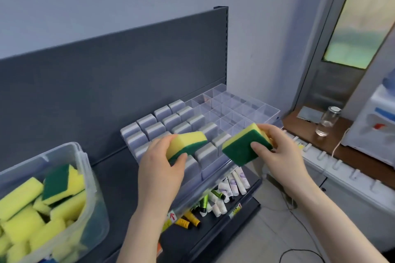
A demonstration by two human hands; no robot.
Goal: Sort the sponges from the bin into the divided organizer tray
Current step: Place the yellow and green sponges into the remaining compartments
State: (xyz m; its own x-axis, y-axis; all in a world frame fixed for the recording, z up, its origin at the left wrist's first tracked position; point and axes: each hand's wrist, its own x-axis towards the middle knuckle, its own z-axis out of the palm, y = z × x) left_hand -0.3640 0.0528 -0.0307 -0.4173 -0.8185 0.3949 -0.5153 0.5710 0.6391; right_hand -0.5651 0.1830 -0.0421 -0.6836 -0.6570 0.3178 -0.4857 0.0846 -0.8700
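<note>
My left hand (161, 160) grips a yellow sponge with a green scouring side (188, 142) over the near part of the clear divided organizer tray (271, 111). My right hand (280, 151) holds a second yellow and green sponge (243, 145), green face toward me, above the tray's right front. Several grey-white sponges (171, 121) stand in the tray's left compartments; its right compartments hold nothing. The clear bin (85, 168) at the lower left holds several more yellow and green sponges (32, 209).
A dark grey shelf back panel (106, 74) rises behind the tray. Below, a lower shelf carries several tubes (224, 194). To the right stand a wooden counter with a glass jar (327, 121) and a white water dispenser (376, 121).
</note>
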